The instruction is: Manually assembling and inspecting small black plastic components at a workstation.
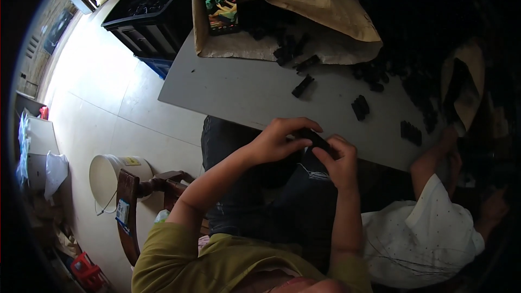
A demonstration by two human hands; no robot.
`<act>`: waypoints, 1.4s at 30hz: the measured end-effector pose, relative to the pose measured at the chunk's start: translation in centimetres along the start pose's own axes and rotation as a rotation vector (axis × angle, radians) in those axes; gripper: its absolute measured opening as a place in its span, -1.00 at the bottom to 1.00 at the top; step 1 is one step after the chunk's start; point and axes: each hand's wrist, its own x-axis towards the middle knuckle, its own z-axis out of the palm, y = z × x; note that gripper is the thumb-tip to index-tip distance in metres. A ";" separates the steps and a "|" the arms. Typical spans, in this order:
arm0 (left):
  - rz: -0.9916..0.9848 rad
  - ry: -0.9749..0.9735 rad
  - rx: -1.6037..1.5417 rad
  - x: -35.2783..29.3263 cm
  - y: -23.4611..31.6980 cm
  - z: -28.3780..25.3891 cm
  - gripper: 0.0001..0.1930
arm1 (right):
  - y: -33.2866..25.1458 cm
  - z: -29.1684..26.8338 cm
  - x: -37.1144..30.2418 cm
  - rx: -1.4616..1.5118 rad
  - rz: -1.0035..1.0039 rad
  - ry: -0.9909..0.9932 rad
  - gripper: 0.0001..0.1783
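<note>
Both of my hands are just off the near edge of the grey table (pixel 233 95), above my lap. Between them is a small black ribbed piece (pixel 316 139), gripped at its left end by my left hand (pixel 282 140) and at its right end by my right hand (pixel 341 160). Its exact kind is too dark to make out. On the table beyond lie similar black pieces, among them a single one (pixel 303 86), a short cluster (pixel 360 107) and another cluster (pixel 411 132) farther right.
A brown paper bag (pixel 325 11) lies open at the back, black pieces spilling out. A lit phone (pixel 221 6) leans against it. A black crate (pixel 146 32) stands back left; a white bucket (pixel 114 179) and wooden chair (pixel 127 206) are left. Another person's hand (pixel 448 144) is right.
</note>
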 end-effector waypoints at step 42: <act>-0.052 0.151 0.430 0.9 -2.8 -1.2 -0.74 | -2.7 1.5 2.8 -0.397 -0.283 0.047 -0.70</act>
